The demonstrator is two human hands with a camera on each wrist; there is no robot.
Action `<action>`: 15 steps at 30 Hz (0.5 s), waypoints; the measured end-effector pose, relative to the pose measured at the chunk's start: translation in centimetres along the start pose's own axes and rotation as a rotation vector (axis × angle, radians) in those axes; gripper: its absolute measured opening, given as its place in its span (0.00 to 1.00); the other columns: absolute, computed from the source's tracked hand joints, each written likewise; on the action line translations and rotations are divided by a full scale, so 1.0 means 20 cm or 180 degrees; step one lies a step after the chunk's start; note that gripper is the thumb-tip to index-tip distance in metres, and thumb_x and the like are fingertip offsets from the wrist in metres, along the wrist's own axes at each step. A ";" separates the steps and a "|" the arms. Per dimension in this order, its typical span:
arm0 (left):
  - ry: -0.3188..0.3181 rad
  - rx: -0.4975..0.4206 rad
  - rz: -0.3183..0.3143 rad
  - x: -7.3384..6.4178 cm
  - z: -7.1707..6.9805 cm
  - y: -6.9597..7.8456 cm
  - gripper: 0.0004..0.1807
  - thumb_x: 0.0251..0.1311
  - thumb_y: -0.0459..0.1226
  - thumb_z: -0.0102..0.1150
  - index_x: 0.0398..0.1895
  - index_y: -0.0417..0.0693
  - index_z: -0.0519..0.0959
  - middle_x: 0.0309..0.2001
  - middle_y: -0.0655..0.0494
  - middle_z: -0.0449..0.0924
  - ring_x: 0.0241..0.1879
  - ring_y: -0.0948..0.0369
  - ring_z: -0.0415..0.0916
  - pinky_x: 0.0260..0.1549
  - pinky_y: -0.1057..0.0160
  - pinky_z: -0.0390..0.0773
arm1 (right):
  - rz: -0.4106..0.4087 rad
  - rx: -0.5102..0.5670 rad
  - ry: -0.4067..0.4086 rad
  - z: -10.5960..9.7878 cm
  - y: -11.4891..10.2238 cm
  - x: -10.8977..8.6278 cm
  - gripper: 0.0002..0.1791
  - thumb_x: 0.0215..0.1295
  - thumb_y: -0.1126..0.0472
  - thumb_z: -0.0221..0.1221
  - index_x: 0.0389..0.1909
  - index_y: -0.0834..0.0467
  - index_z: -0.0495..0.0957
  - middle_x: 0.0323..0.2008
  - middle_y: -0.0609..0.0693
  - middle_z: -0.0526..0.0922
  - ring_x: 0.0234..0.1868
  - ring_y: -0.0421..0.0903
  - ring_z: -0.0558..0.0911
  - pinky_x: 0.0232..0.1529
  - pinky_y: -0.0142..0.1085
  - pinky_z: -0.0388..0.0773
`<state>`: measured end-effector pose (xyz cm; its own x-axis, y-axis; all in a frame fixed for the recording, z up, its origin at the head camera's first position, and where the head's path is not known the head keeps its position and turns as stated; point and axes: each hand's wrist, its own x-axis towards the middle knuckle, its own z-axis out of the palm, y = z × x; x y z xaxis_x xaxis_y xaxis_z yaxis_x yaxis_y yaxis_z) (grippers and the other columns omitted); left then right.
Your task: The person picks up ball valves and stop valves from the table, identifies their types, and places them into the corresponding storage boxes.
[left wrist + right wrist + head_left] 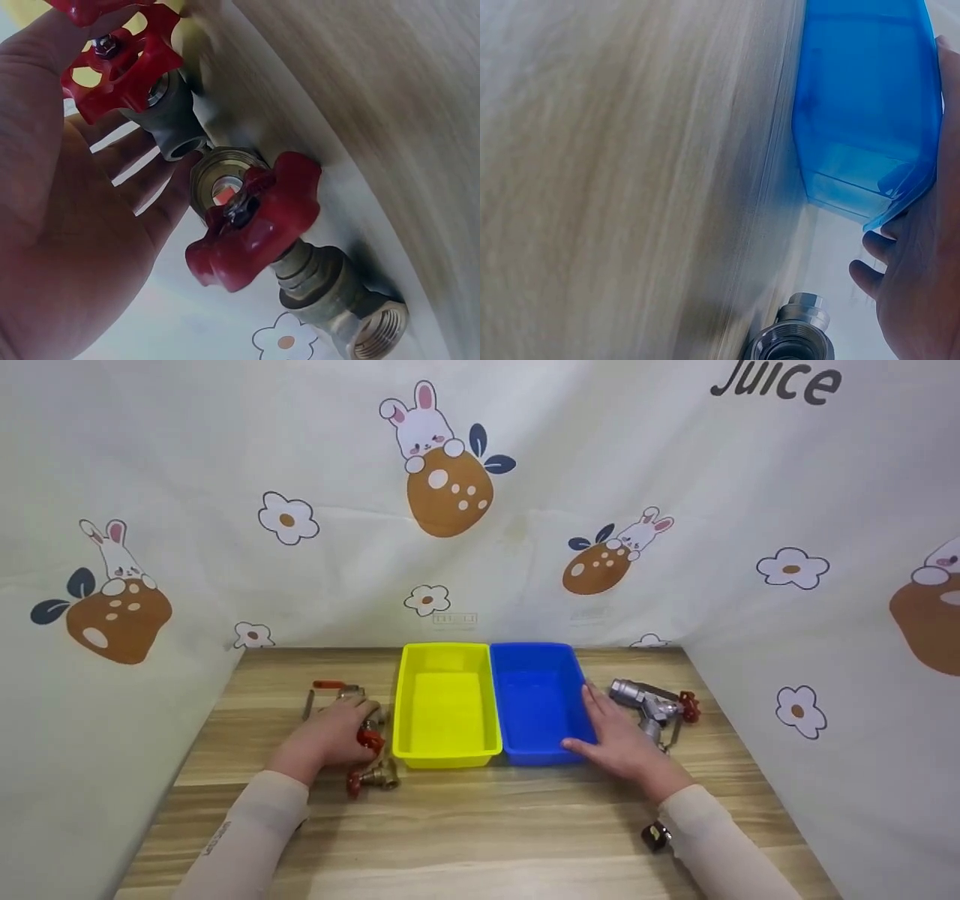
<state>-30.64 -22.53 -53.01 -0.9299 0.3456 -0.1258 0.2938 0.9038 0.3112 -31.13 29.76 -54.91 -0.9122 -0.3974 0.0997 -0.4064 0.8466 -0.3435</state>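
Observation:
My left hand (337, 729) reaches over a group of metal valves left of the yellow bin. In the left wrist view, its fingers stretch out behind a red-wheeled valve (171, 112), and the thumb lies near the wheel. Closer to that camera is a brass gate valve (330, 292) with a red handwheel (251, 229). My right hand (619, 739) rests against the right side of the blue bin (536, 757), thumb at the front corner and fingers along the rim. Between its fingers and the bin no other object shows.
The yellow bin (448, 760) stands directly left of the blue one. Right of my right hand lie silvery valves and fittings (652, 709), one with a red handwheel (688, 706). An orange-red lever handle (328, 685) shows behind my left hand. A printed curtain (510, 570) surrounds the wooden table (480, 840).

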 end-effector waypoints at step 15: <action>-0.0029 -0.0154 -0.0078 0.03 0.01 0.00 0.50 0.59 0.50 0.82 0.80 0.40 0.69 0.81 0.30 0.63 0.75 0.33 0.67 0.74 0.29 0.68 | -0.0101 0.0024 0.0067 0.00 -0.01 0.00 0.63 0.74 0.26 0.60 0.90 0.63 0.46 0.90 0.61 0.48 0.86 0.70 0.55 0.78 0.73 0.58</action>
<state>-31.17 -22.33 -53.31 -0.9346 0.3261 -0.1424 0.2598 0.8988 0.3530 -31.06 29.64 -54.92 -0.8999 -0.4162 0.1304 -0.4347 0.8310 -0.3471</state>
